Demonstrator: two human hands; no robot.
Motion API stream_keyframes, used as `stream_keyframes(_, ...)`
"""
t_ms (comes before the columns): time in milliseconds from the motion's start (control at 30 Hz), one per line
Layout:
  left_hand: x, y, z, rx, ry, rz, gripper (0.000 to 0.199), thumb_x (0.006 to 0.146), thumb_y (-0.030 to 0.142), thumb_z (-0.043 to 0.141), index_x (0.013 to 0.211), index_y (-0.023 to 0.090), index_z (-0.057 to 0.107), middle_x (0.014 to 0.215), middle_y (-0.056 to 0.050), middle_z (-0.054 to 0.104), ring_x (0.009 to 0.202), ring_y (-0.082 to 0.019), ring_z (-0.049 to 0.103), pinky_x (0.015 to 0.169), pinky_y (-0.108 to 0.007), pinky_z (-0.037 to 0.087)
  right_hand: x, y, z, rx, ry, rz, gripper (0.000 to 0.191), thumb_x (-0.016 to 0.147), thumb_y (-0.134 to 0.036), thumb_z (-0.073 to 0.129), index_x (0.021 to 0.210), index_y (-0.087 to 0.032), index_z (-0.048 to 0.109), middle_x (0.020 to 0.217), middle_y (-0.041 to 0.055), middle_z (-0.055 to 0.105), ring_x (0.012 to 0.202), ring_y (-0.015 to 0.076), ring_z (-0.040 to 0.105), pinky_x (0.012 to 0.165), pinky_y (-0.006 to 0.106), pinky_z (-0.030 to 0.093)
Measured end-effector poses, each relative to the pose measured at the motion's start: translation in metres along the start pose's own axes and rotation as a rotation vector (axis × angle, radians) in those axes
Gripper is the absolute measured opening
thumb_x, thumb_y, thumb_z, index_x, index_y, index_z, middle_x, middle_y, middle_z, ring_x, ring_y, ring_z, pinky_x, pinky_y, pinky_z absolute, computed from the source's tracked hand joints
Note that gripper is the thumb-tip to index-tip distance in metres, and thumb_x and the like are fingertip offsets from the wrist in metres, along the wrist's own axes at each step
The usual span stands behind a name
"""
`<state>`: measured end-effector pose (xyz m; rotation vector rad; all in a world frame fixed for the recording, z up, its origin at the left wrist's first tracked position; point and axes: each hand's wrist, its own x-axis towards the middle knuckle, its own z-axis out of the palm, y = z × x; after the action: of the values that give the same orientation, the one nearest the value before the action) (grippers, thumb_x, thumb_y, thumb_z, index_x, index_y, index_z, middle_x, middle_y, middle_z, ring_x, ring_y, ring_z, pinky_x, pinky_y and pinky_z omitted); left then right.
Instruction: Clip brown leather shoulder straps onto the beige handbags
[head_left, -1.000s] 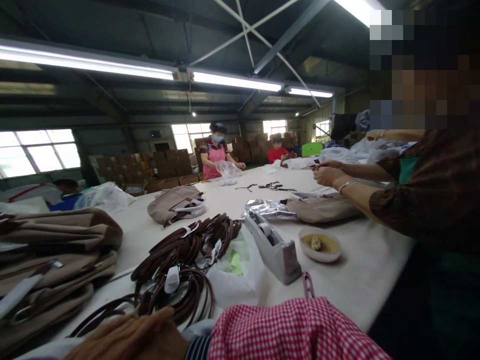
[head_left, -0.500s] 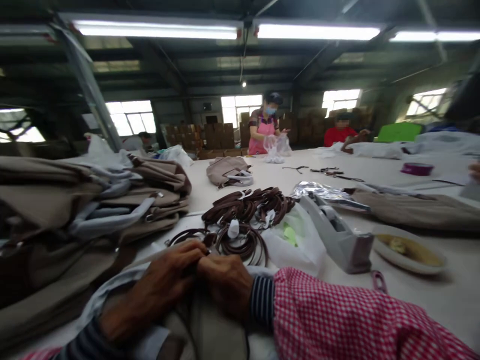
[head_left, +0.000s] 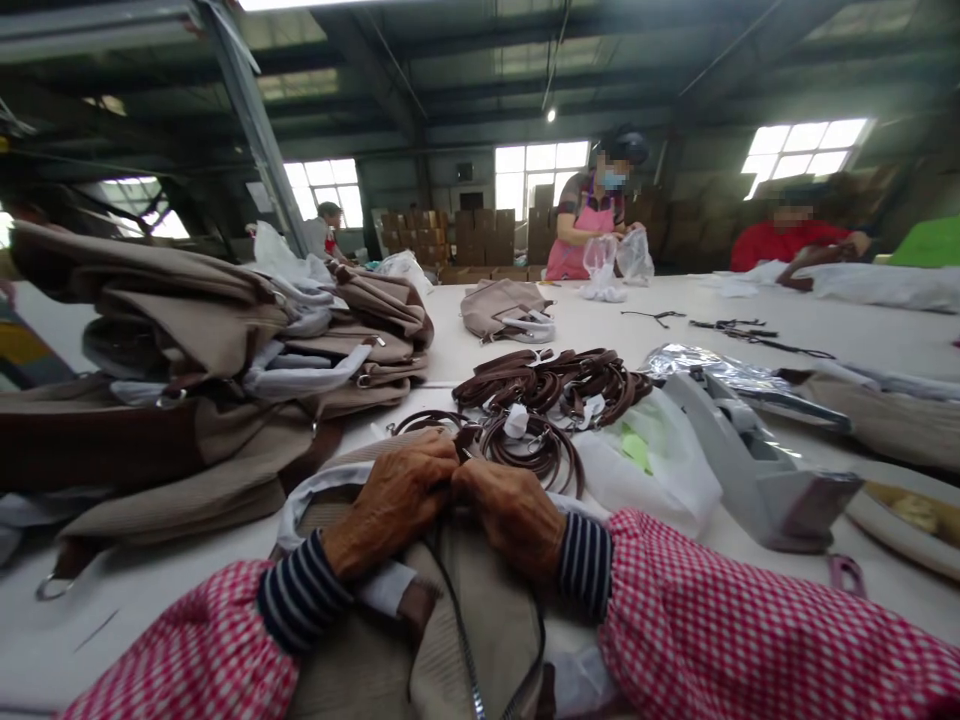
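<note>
My left hand [head_left: 390,495] and my right hand [head_left: 510,520] meet, fingers curled, over a beige canvas handbag [head_left: 472,640] with white trim lying in my lap area at the table's edge. Between them both grip a thin dark strap [head_left: 466,630] that hangs down across the bag; the gripped end is hidden by my fingers. Just beyond my knuckles lie coiled brown leather straps [head_left: 532,450] with white tags. Striped cuffs and red gingham oversleeves cover both my forearms.
A stack of beige handbags [head_left: 225,340] stands to the left on the white worktable [head_left: 480,330]. To the right are a white plastic bag [head_left: 652,470], a grey tape dispenser [head_left: 757,460] and a bowl [head_left: 907,515]. Two co-workers [head_left: 592,215] [head_left: 787,240] work across the table.
My view has swung left and lowered. Both hands now sit together on the bag, closer to me than the straps, and the co-worker at the right side has left the view.
</note>
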<state>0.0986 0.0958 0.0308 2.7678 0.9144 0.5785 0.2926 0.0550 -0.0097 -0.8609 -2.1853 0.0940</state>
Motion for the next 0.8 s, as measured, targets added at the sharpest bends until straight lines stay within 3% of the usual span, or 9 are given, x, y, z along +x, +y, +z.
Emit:
stream_keyframes(100, -0.005, 0.001, -0.003, 0.067, -0.011, 0.017, 0.018, 0.098, 0.013, 0.053, 0.086, 0.017, 0.065, 0.096, -0.005, 0.064, 0.096, -0.022, 0.056, 0.083, -0.035, 0.043, 0.001, -0.003, -0.022, 0.037, 0.087, 0.038, 0.015, 0.093, -0.007, 0.049, 0.097, -0.019, 0.057, 0.083, 0.0020, 0.066, 0.073, 0.0145, 0.062, 0.068, 0.024, 0.045)
stream_keyframes(200, -0.012, 0.002, -0.008, 0.161, -0.055, 0.016, 0.018, 0.100, 0.014, 0.053, 0.084, 0.017, 0.061, 0.099, -0.005, 0.066, 0.093, -0.022, 0.056, 0.080, -0.035, 0.042, -0.001, 0.004, -0.061, 0.011, 0.163, 0.126, 0.012, 0.094, -0.011, 0.054, 0.094, -0.019, 0.063, 0.084, 0.0017, 0.068, 0.073, 0.0141, 0.064, 0.069, 0.024, 0.046)
stream_keyframes(333, -0.020, 0.004, -0.010, 0.252, -0.071, -0.012, 0.019, 0.103, 0.018, 0.053, 0.086, 0.017, 0.061, 0.099, -0.005, 0.068, 0.091, -0.023, 0.056, 0.080, -0.037, 0.040, -0.010, 0.029, -0.118, 0.065, 0.287, 0.350, 0.005, 0.091, -0.022, 0.064, 0.092, -0.019, 0.069, 0.083, 0.0025, 0.071, 0.072, 0.0161, 0.063, 0.064, 0.027, 0.047)
stream_keyframes(433, -0.022, 0.005, -0.010, 0.262, -0.075, -0.048, 0.016, 0.103, 0.018, 0.055, 0.089, 0.017, 0.063, 0.099, -0.005, 0.068, 0.092, -0.024, 0.058, 0.084, -0.039, 0.041, -0.016, 0.047, -0.145, 0.177, 0.336, 0.513, 0.013, 0.086, -0.030, 0.072, 0.089, -0.018, 0.070, 0.077, 0.0023, 0.070, 0.066, 0.0165, 0.061, 0.059, 0.028, 0.047)
stream_keyframes(567, -0.021, 0.005, -0.010, 0.204, -0.069, -0.090, 0.011, 0.100, 0.017, 0.060, 0.090, 0.016, 0.064, 0.099, -0.006, 0.068, 0.094, -0.024, 0.060, 0.084, -0.037, 0.042, -0.011, 0.058, -0.146, 0.137, 0.253, 0.510, 0.017, 0.085, -0.035, 0.072, 0.085, -0.018, 0.072, 0.079, 0.0034, 0.072, 0.071, 0.0176, 0.061, 0.063, 0.029, 0.047)
stream_keyframes(800, -0.026, 0.000, -0.011, 0.066, 0.021, -0.123, 0.008, 0.098, 0.015, 0.063, 0.090, 0.016, 0.065, 0.096, -0.004, 0.067, 0.092, -0.022, 0.061, 0.080, -0.034, 0.041, 0.024, 0.068, -0.100, -0.113, -0.102, 0.402, 0.020, 0.085, -0.022, 0.073, 0.105, -0.017, 0.070, 0.102, 0.0050, 0.072, 0.082, 0.0182, 0.064, 0.077, 0.031, 0.046)
